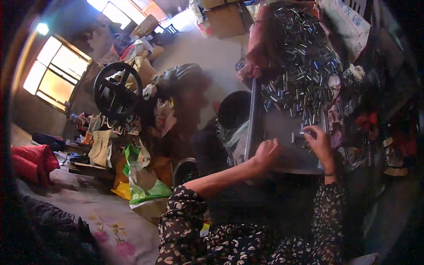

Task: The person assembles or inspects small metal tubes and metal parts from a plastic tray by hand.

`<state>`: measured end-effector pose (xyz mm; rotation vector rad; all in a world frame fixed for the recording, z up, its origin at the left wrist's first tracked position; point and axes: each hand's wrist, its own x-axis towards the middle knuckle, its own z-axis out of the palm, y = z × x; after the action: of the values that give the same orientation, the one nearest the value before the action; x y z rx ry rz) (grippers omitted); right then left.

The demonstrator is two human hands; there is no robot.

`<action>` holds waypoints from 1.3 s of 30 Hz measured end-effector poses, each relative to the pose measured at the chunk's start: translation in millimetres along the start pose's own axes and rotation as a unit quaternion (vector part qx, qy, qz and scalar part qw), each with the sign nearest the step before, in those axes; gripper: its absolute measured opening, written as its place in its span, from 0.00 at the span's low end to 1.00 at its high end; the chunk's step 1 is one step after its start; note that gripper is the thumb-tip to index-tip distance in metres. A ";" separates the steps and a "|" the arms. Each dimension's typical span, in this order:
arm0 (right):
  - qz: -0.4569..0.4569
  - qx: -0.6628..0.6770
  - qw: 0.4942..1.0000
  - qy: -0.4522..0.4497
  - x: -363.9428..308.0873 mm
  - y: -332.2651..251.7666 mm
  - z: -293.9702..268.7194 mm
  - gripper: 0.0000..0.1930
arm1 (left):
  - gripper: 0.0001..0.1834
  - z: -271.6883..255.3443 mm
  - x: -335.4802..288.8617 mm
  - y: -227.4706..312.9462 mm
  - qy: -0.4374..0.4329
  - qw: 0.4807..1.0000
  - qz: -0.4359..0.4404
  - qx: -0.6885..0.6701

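Tray of small metal cylinders, right hand pinched on one, left hand curled, contents unclear

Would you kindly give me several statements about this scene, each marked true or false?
A spread of small, shiny metal cylinders reaches onto the shallow grey tray. True.
The left hand wears a glove. False: that hand is bare.
The black spoked wheel stands left of the tray. True.
The green-and-white plastic bag lies on the tray. False: the bag lies left of it.
The right hand is nearer the massed cylinders than the left hand. True.
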<state>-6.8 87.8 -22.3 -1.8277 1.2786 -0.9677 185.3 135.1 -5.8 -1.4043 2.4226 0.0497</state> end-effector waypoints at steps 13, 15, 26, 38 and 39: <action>0.052 0.205 0.977 0.013 13.1 -7.0 6.9 0.09 | 0.13 -31.3 29.9 -24.9 0.036 0.473 -0.112 -0.873; 0.095 0.248 0.964 -0.018 16.1 -9.6 7.5 0.10 | 0.14 -27.8 32.3 -26.4 0.036 0.451 -0.102 -0.886; 0.125 0.241 0.961 0.044 12.5 -17.9 -3.0 0.12 | 0.13 -21.4 41.7 -15.2 0.043 0.463 -0.102 -0.880; 0.104 0.271 0.957 0.004 12.1 -12.5 3.2 0.13 | 0.17 -12.3 40.3 -16.6 0.080 0.597 -0.073 -0.795; 0.104 0.243 0.964 0.010 12.0 -13.7 2.2 0.13 | 0.17 -13.4 39.3 -16.7 0.081 0.609 -0.065 -0.786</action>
<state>3.9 80.3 -9.3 -1.2845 1.0968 -1.0706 177.9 91.1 -3.0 -2.0285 2.0111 2.5994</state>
